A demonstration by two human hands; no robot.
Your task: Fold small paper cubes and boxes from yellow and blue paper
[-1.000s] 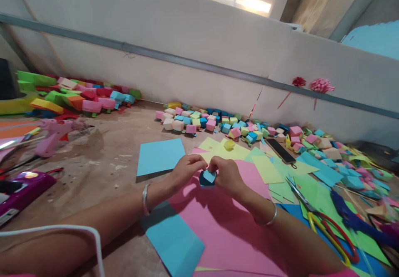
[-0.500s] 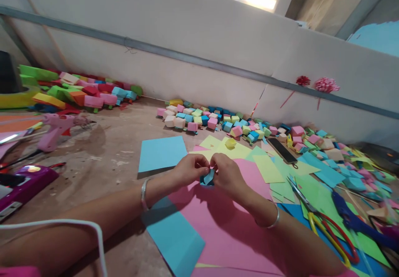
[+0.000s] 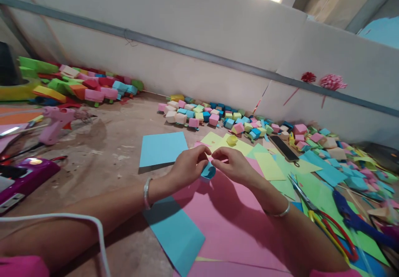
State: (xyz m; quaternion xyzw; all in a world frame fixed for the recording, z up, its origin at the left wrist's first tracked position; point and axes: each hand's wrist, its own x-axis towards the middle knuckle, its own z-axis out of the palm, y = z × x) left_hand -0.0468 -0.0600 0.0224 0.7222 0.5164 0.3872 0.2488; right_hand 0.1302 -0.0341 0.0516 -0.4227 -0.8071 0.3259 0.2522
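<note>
A small curled piece of light-blue paper is between my hands, above a large pink sheet. My left hand closes its thumb and fingers on the paper's left side. From the right, my right hand comes close with bent fingers, its fingertips near the paper's upper edge; whether they touch it I cannot make out. One blue sheet lies beyond my left forearm, and another blue sheet lies below my left wrist.
Many small folded paper blocks line the wall. On the left are a pink glue gun and a purple power strip. Scissors, a blue glue gun and a phone lie right. A white cable crosses my left forearm.
The folded blue piece now shows as a rounded curl. My right hand's fingers have shifted up and opened slightly away from it, while the left fingers have moved along its side.
</note>
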